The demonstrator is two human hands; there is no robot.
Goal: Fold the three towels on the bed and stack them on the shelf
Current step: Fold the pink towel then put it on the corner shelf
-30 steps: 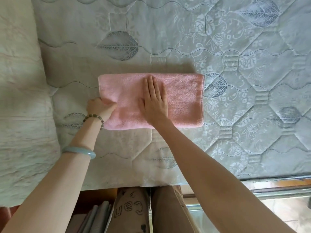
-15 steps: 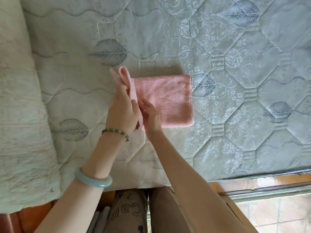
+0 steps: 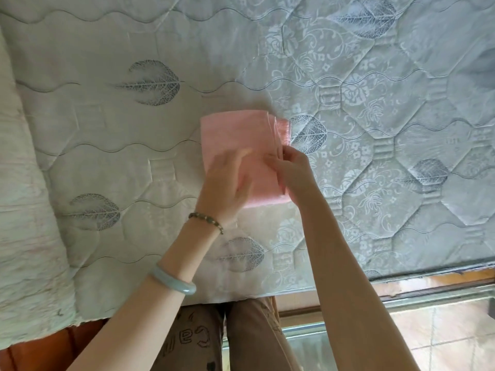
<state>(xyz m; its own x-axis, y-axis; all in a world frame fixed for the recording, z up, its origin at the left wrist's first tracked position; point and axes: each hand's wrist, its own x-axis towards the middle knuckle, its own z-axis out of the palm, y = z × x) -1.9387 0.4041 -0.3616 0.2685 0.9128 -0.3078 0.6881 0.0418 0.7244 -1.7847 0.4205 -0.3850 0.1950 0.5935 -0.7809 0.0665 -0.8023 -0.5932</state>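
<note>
The only writing in view is on the trousers (image 3: 187, 341): dark outlined letters on the brown cloth, seen upside down and partly cut off by the left arm, too broken to read as a word. No brand or label shows on anything else.

The towel (image 3: 230, 137) is pale pink, soft and fuzzy in texture, folded into a compact upright rectangle. It lies flat on the bed (image 3: 107, 116), near the middle of the view and a little way in from the near edge. Its left and top edges are straight and neat. Along its right side several layers stand slightly apart, and a narrow strip of the lower layer sticks out past the upper one at the top right corner.

The left hand (image 3: 227, 183) is blurred; it lies over the lower middle of the towel with fingers spread and flat, its grip released, not clasping anything. The right hand (image 3: 292, 170) is at the towel's right edge, thumb and fingers pinched on the stacked layers there, so its grip is grasping the towel.

The left wrist wears a bead bracelet (image 3: 206, 219) and, further up the forearm, a pale green bangle (image 3: 172, 279). The bed's quilted mattress is grey-white with wavy stitching, dark leaf prints and woven flowers.
</note>
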